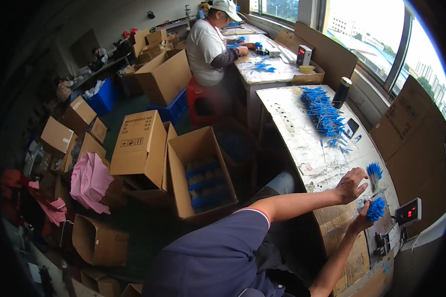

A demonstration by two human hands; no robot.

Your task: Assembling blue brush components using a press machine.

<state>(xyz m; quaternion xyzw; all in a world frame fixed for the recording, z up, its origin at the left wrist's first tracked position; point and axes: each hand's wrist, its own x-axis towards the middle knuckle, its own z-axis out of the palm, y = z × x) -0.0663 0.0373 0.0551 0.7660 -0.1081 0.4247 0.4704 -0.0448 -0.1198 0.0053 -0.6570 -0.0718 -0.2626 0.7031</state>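
Observation:
My right hand (361,222) is closed around a bundle of thin sticks with blue ends (376,210), near the right side of the white worktable (307,153). Just beyond it, my left hand (351,186) hovers over the table with its fingers apart and nothing visible in them. A second blue-ended bundle (374,171) lies close to the left hand's fingertips. Farther up the table spreads a large loose pile of the same blue sticks (323,113). What exactly these sticks are is too small to tell.
A box with red digits (408,212) stands right of my right hand. A dark flask (342,92) and a phone (351,127) sit beside the pile. An open carton (179,198) with blue-ended bundles stands behind me. At another table a person (205,49) handles blue sticks.

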